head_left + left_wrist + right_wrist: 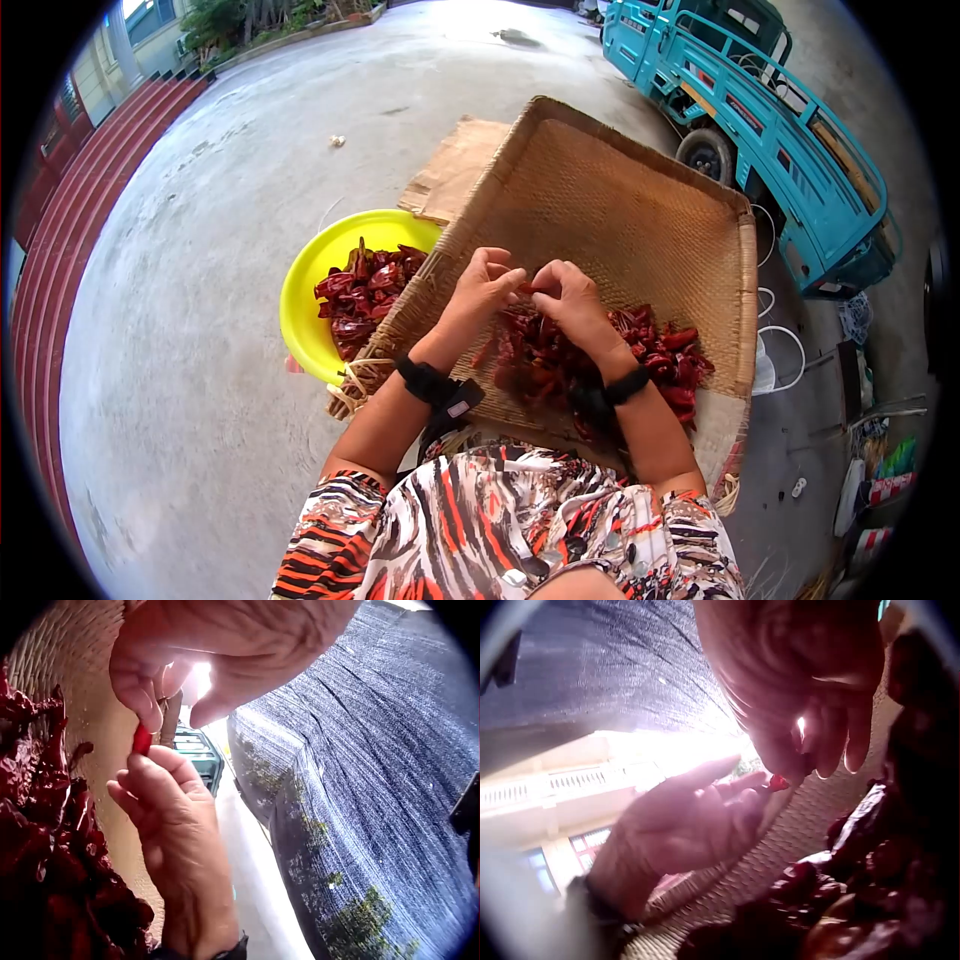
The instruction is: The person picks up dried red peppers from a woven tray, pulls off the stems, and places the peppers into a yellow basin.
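Observation:
My left hand (482, 292) and right hand (572, 303) meet over a large woven basket (640, 190). Between them is a small dried red chili (141, 739), mostly covered by fingers. Thumb and fingers of the left hand (247, 645) pinch one end in the left wrist view, while those of the right hand (180, 825) pinch the other. A bit of red also shows between the fingertips in the right wrist view. Below the hands, a heap of dried red chilies (680, 365) lies in the near part of the basket.
Left of the basket, a yellow basin (297, 300) holds more dried chilies (362, 300). A flat brown sheet (455, 165) lies beyond it on the concrete ground (200, 300). A blue cargo tricycle (770, 150) is parked at the right, and red steps (75, 240) run along the left.

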